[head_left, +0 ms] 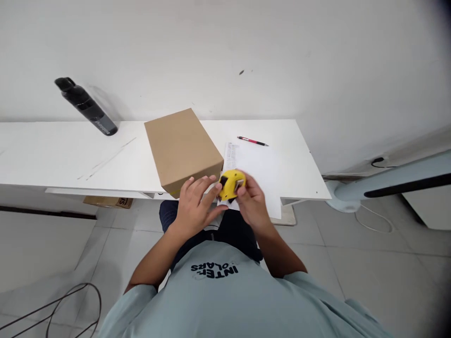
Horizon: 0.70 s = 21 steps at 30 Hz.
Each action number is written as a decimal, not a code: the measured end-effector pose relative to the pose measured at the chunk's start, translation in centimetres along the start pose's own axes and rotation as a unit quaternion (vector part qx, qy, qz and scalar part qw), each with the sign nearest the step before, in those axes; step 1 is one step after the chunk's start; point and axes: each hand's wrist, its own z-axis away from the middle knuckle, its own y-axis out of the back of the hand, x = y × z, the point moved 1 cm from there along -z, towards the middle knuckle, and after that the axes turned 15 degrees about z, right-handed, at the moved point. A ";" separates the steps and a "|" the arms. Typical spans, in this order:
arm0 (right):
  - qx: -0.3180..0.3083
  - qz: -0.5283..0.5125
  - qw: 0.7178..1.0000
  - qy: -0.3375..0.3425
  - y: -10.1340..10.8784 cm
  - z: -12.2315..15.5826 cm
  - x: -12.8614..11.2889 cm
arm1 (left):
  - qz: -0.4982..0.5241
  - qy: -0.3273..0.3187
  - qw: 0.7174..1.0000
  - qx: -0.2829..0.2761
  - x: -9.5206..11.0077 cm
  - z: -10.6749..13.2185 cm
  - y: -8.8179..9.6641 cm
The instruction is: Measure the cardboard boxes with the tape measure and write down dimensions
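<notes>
A yellow tape measure (pixel 230 183) is held at the near edge of the white table (pixel 70 155). My right hand (pixel 251 202) is closed around its right side. My left hand (pixel 195 203) reaches in from the left, fingers partly spread, thumb and forefinger pinching at the tape measure's left edge. A closed brown cardboard box (pixel 181 148) stands on the table just behind my left hand. A white sheet of printed paper (pixel 259 171) lies under and to the right of my hands.
A red pen (pixel 252 141) lies beyond the paper. A black bottle (pixel 86 107) stands at the back left against the white wall. A pale fan base and pole (pixel 380 185) sit on the tiled floor at right, with cables. Black wire loops lie at bottom left.
</notes>
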 end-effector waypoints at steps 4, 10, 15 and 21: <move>-0.079 -0.036 0.993 -0.084 0.0 3.6 2.4 | 0.133 0.030 0.990 -0.047 0.2 0.8 -2.7; -0.156 0.097 0.980 -0.079 4.8 2.6 2.5 | 0.316 0.102 0.940 -0.076 -0.2 2.8 -4.8; 0.123 0.410 0.902 0.052 11.3 -9.8 2.0 | 0.390 0.289 0.871 -0.078 -3.3 1.6 -9.1; 0.109 0.712 0.694 -0.024 13.0 -21.7 4.9 | 0.406 0.344 0.841 -0.102 -8.5 -5.1 -14.9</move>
